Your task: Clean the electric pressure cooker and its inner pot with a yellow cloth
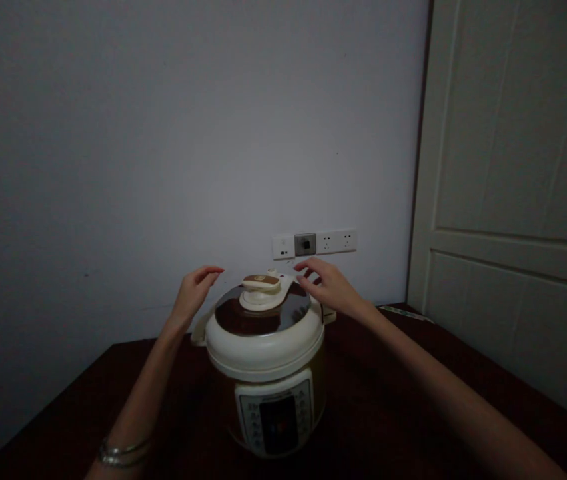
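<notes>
An electric pressure cooker stands upright in front of me, its lid seated on the body. On top of the lid is a white and brown handle. The control panel with a dark display faces me. To the left of the lid, my left hand hovers with its fingers stretched out, holding nothing. Over the lid's right rear side, my right hand has its fingers apart and slightly bent. Its fingertips are close to the rear of the lid; whether they touch it I cannot tell.
A dark reddish table carries the cooker. Behind it rises a pale wall with sockets and a grey wall plate. At the right is a panelled door. A thin patterned strip lies at the table's back right.
</notes>
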A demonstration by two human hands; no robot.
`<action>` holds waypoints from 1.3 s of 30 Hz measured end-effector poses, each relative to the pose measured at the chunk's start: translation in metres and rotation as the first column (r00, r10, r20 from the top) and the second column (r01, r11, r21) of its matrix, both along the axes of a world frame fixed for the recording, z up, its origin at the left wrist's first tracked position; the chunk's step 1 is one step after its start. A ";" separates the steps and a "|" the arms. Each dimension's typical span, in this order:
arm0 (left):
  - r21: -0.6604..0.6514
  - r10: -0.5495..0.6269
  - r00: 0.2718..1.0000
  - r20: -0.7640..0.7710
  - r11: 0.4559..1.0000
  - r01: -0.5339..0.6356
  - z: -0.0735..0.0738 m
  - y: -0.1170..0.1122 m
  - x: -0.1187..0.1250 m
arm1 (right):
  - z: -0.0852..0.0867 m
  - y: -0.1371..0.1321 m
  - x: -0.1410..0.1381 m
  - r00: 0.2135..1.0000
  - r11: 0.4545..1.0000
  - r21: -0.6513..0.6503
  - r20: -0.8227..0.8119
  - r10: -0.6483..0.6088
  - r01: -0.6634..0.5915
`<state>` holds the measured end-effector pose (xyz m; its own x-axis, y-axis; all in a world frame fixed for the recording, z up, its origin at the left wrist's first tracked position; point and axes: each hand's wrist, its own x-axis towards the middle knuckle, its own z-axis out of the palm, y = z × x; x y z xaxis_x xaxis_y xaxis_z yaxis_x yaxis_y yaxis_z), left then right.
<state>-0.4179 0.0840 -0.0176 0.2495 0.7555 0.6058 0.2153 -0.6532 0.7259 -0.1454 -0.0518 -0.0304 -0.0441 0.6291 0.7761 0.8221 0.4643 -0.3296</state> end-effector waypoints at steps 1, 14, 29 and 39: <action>-0.012 0.094 0.996 -0.011 0.996 -0.094 -0.011 0.004 -0.012 | 0.006 0.006 -0.011 0.995 1.000 0.021 0.097 -0.001 -0.001; -0.330 0.191 0.979 -0.064 0.922 -0.202 -0.099 0.045 -0.038 | 0.025 0.058 -0.072 0.887 0.962 -0.271 0.449 0.108 0.020; -0.361 0.129 0.990 0.064 0.928 -0.097 -0.100 0.042 -0.034 | 0.016 0.062 -0.067 0.910 0.964 -0.258 0.381 0.165 -0.067; -0.347 0.087 0.994 0.063 0.936 -0.060 -0.103 0.046 -0.035 | 0.021 0.057 -0.069 0.916 0.960 -0.271 0.364 0.170 -0.070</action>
